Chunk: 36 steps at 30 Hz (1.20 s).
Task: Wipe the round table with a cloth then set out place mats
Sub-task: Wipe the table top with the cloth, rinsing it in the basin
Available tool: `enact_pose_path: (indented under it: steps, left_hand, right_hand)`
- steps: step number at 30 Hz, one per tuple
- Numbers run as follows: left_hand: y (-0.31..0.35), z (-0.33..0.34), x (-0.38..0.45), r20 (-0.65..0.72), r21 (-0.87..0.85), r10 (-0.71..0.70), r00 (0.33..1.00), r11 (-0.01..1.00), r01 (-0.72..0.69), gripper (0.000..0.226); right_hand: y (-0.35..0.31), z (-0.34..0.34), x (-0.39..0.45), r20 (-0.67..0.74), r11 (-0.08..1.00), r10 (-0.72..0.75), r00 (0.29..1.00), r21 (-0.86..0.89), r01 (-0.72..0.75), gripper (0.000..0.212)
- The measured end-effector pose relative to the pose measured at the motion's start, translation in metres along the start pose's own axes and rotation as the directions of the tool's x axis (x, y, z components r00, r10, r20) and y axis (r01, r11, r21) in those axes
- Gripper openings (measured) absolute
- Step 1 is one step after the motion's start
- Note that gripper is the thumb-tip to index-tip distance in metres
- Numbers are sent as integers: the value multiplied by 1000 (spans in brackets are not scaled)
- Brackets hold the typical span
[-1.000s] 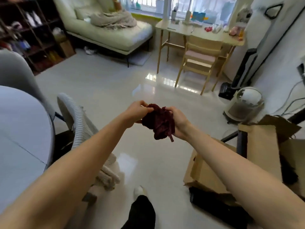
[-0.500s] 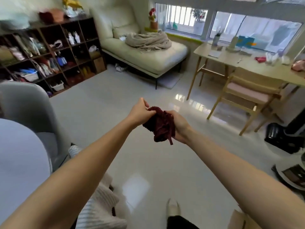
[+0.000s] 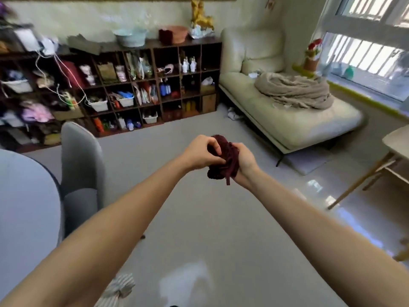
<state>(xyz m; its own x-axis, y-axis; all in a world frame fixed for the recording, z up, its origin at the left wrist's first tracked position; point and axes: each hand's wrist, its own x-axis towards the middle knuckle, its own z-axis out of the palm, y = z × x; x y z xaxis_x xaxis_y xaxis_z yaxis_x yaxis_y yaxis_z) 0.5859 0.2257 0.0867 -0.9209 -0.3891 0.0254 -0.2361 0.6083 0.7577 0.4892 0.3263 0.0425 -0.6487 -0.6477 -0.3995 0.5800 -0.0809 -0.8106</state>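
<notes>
A bunched dark red cloth [image 3: 225, 159] hangs in the air in front of me, held between both hands. My left hand [image 3: 200, 152] grips its left side with curled fingers. My right hand [image 3: 244, 161] wraps around its right side, and a strip of the cloth dangles below. The round grey table [image 3: 24, 202] shows its edge at the far left, well apart from the cloth. No place mats are in view.
A grey chair [image 3: 80, 165] stands against the table. A dark shelf unit [image 3: 124, 89] full of items lines the back wall. A cream sofa [image 3: 285, 116] with a beige blanket sits at the right, and a wooden table [image 3: 396, 140] corner beyond it.
My view has swung left and up, from the desk and cardboard box towards the shelves and sofa. Both hands keep hold of the red cloth, and my left fingers have shifted on it.
</notes>
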Motion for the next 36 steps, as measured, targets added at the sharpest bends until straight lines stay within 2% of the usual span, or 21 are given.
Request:
enact_pose_path:
  steps: [3, 6, 11, 19, 22, 31, 36]
  left_hand:
    - [-36, -33, 60, -55, 51, -68, 996, 996, 71, 13]
    - [-69, -79, 130, -104, 88, -102, 989, 990, 111, 6]
    - [-120, -165, 256, -82, 160, -140, 987, 975, 152, 11]
    - [-177, -249, 442, -181, -28, -190, 965, 982, 188, 21]
    - [-212, -282, 515, -225, 13, -200, 954, 978, 208, 19]
    - [-315, -417, 713, -395, -71, -311, 865, 949, 308, 22]
    - [-377, -496, 784, -467, -143, -377, 800, 925, 352, 15]
  right_hand:
    - [-16, 33, 73, 95, 997, 71, 993, -36, -68, 44]
    - [-42, 78, 156, 162, 997, 76, 984, -45, -70, 45]
    - [-84, 152, 288, 170, 993, 85, 982, -100, -68, 44]
    - [-169, 216, 477, 170, 994, 93, 981, -71, -82, 37]
    - [-189, 248, 564, 179, 993, 97, 979, -88, -83, 41]
    - [-260, 378, 807, 338, 990, 111, 935, -117, -76, 47]
    - [-277, 470, 907, 465, 984, 164, 870, -141, -110, 42]
